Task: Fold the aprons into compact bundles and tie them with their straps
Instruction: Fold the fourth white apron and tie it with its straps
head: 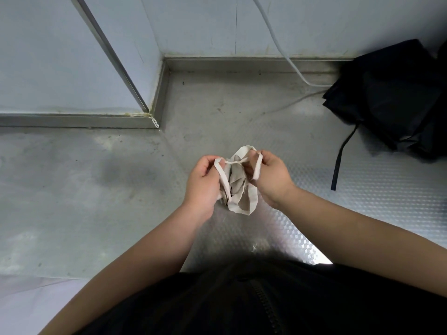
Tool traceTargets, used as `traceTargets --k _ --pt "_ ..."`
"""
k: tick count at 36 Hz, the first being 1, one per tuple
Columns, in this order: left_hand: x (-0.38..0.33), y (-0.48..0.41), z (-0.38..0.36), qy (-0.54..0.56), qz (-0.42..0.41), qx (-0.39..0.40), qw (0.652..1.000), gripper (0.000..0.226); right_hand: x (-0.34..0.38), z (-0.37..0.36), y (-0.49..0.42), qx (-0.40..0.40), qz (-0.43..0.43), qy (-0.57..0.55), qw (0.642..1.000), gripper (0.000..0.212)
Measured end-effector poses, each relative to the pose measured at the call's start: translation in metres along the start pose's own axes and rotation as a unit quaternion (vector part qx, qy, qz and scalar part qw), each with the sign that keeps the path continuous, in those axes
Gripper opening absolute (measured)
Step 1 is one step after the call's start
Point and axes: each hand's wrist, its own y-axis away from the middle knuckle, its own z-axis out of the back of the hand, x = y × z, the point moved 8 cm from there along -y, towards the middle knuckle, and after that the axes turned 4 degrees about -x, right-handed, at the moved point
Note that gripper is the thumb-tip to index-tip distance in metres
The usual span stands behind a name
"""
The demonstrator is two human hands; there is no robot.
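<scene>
Beige apron (238, 187) is sitting as a small crumpled bundle, held up between both hands just above the metal surface (96, 189), centre of view. Cloth is pale and creased, folds bunching loosely, lower edge hanging free. Pale strap (235, 162) is crossing over the bundle's top, narrowing to a twist in the middle. Left hand (202, 182) is pinching one strap length, fingers curled in, with a loop running down past the palm. Right hand (272, 177) is pinching the other length, fingers clamped together on it, frayed end dangling. Black apron (396, 100) is lying heaped far right, well apart, its black strap (338, 163) trailing toward the viewer. White cable (285, 52) is running down the wall.
</scene>
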Motion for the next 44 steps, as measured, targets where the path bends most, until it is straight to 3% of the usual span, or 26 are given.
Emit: traceTargets --k 6,12,14,21,26,29,32,35,39,44 --pt "0.016 -0.001 0.008 0.133 0.074 -0.021 0.988 0.022 -0.013 0.009 -0.009 -0.045 -0.084 -0.087 0.992 0.027" --pt "0.006 0.007 -0.002 0.193 0.087 0.063 0.975 0.02 -0.01 0.003 -0.006 -0.039 -0.08 -0.038 0.995 0.027" --pt "0.001 0.008 -0.004 0.173 0.076 0.084 0.978 0.02 -0.006 0.007 -0.009 -0.05 -0.079 -0.055 0.994 0.03" --pt "-0.008 0.006 -0.001 -0.08 -0.045 0.065 0.994 0.026 -0.018 0.008 -0.01 -0.068 -0.152 -0.11 0.98 0.034" --pt "-0.012 0.007 -0.012 -0.196 -0.091 0.095 0.972 0.022 0.001 0.005 -0.008 -0.024 -0.075 -0.1 0.992 0.031" --pt "-0.012 0.006 -0.011 -0.195 -0.082 0.084 0.974 0.023 0.008 -0.005 -0.004 0.024 -0.022 -0.047 0.998 0.033" --pt "-0.01 0.005 -0.006 -0.188 -0.074 0.067 0.977 0.019 0.004 -0.008 0.003 0.061 -0.02 -0.06 0.996 0.032" --pt "-0.008 0.004 -0.003 -0.185 -0.078 0.038 0.979 0.012 0.002 -0.011 0.008 0.094 -0.002 -0.056 0.994 0.02" --pt "-0.001 0.002 0.001 -0.134 -0.029 0.004 0.991 0.024 0.005 -0.007 0.01 0.051 0.056 0.043 0.996 0.017" --pt "0.001 -0.006 0.004 -0.076 0.042 -0.011 0.996 0.03 0.008 -0.008 0.01 0.02 0.042 0.029 0.999 0.027"
